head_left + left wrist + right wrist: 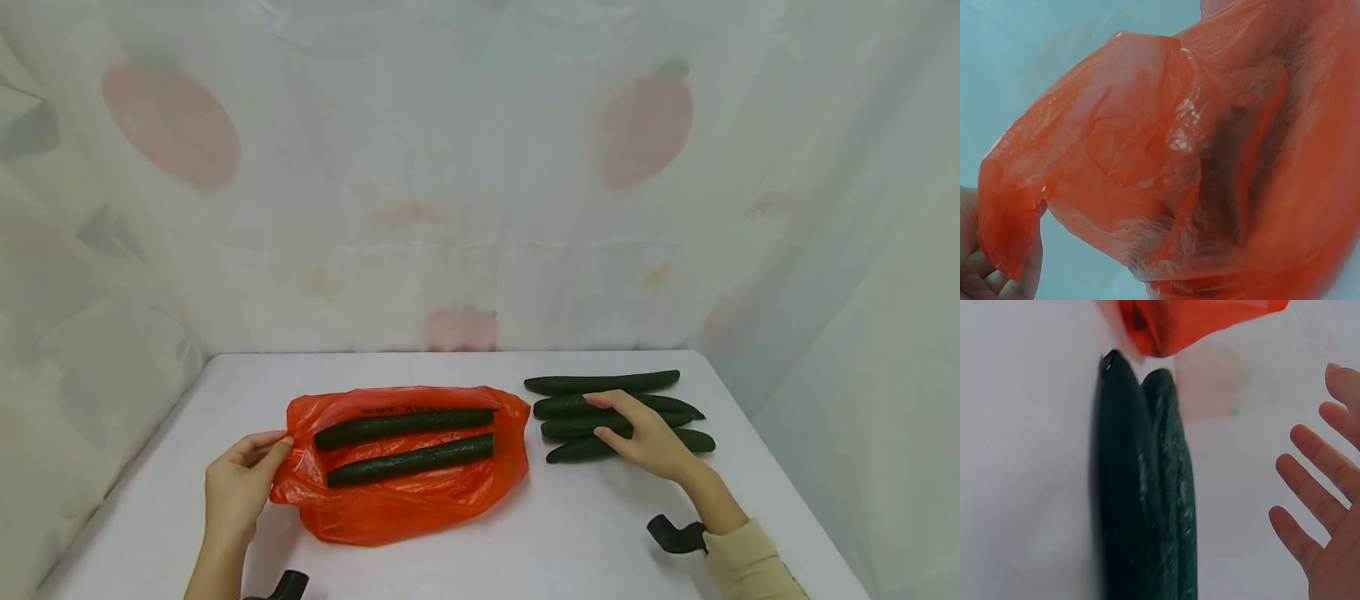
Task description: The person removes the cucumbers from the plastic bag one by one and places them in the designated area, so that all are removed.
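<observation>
left grip (242, 478) pinching red bag (397, 510), 2 cucumbers (408, 461) inside; right grip (651, 439), fingers spread, above 4 cucumbers (573, 427)

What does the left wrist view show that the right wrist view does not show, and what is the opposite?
Only the left wrist view: the left grip pinching an edge of the red bag, whose folds fill much of the picture.

Only the right wrist view: the right grip, fingers spread, and two dark green cucumbers lying side by side. A dark area inside the bag in the left view is too unclear to name.

Both: the red bag, though the right view has only a part at the top, and a pale background.
</observation>
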`<state>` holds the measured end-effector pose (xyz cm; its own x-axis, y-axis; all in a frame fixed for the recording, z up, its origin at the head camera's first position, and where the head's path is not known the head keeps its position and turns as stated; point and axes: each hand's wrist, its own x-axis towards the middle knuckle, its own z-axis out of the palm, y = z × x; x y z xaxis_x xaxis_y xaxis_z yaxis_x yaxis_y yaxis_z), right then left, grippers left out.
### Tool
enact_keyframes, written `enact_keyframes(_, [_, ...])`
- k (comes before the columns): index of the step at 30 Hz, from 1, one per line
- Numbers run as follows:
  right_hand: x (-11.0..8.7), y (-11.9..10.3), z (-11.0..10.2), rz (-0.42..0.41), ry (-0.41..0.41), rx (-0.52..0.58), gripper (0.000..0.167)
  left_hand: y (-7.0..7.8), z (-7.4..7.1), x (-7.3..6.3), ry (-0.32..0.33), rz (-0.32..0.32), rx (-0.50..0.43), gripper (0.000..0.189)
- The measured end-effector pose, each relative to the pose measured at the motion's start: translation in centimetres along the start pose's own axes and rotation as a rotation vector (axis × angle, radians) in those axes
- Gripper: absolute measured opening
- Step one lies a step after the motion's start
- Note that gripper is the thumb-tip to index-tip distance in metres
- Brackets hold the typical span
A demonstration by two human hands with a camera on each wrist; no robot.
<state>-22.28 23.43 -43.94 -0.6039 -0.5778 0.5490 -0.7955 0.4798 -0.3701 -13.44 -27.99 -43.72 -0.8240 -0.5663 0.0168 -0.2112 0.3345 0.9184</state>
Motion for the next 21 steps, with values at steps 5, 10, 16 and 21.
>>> enact_keyframes(5, [0.8,-1.1,0.0,-0.016,0.016,0.038,0.05,-0.1,0.0,0.0,-0.005,-0.004,-0.011,0.038])
enact_keyframes(10, [2.0,-2.3,0.1,-0.067,0.051,0.064,0.052,0.1,0.0,-0.1,-0.004,-0.007,-0.011,0.038])
enact_keyframes(16, [3.5,-4.0,0.2,-0.116,0.065,0.109,0.056,0.2,0.0,-0.3,-0.003,-0.009,-0.017,0.038])
enact_keyframes(21, [4.7,-5.5,0.3,-0.158,0.065,0.137,0.054,0.3,0.0,-0.3,-0.002,-0.011,-0.014,0.038])
